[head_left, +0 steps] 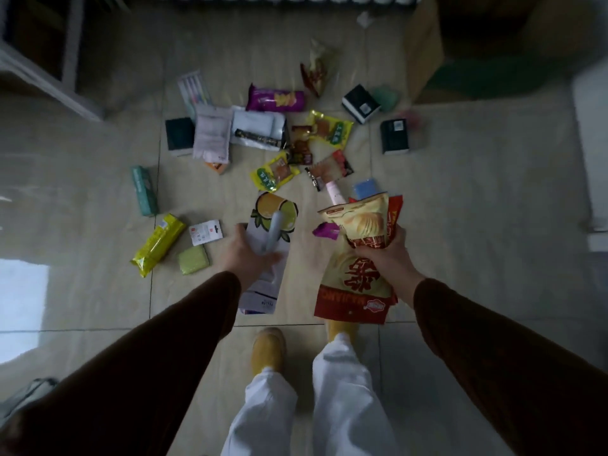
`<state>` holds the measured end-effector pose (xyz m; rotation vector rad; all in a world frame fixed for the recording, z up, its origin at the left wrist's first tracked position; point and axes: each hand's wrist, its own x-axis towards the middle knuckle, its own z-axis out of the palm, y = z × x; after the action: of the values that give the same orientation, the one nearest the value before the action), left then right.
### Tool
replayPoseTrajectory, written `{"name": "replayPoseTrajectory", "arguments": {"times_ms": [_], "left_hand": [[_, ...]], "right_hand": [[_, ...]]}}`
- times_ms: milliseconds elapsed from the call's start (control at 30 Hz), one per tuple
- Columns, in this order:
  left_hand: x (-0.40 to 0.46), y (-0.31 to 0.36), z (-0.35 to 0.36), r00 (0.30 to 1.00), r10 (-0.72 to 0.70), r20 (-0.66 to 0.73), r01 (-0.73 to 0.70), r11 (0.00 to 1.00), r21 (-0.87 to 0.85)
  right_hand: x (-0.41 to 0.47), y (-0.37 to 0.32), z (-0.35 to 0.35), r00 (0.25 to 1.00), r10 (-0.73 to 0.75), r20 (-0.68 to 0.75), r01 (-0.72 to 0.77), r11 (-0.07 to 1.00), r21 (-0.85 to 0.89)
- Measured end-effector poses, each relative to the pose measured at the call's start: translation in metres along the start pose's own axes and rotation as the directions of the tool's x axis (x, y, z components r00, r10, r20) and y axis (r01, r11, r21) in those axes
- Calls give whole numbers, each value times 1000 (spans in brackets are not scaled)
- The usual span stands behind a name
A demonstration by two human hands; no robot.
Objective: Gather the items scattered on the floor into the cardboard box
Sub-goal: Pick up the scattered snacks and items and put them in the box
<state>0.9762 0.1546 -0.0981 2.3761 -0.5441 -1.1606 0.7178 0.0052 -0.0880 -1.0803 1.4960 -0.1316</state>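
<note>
head view: left hand (pixel 245 250) has its grip curled round a pale carton with fruit print (pixel 268 255) and a grey tube-like item (pixel 273 233) lying across it. right hand (pixel 383 253) has its grip closed on a bundle of snack bags, the front one a yellow and red chip bag (pixel 358 258). cardboard box (pixel 427 51) stands at upper right, well apart from both hands. loose items lie on the tiled floor (pixel 98 192) between: purple chip bag (pixel 276 98), yellow packet (pixel 158 243), dark small boxes (pixel 394 136), green sponge (pixel 193 260).
</note>
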Motion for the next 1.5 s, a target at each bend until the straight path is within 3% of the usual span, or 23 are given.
{"name": "replayPoseTrajectory", "arguments": {"times_ms": [267, 633, 1133, 1500], "left_hand": [[-61, 126, 79, 993, 114, 40, -117, 990, 79], [-88, 280, 229, 994, 92, 52, -92, 996, 0], [18, 473, 284, 995, 93, 43, -95, 994, 52], [106, 597, 312, 997, 36, -73, -33, 998, 47]], "right_hand": [[-19, 9, -153, 990, 11, -138, 6, 992, 122], [30, -6, -349, 995, -31, -98, 46, 987, 153], [185, -133, -474, 984, -67, -167, 84, 992, 97], [318, -242, -543, 994, -111, -18, 111, 994, -16]]}}
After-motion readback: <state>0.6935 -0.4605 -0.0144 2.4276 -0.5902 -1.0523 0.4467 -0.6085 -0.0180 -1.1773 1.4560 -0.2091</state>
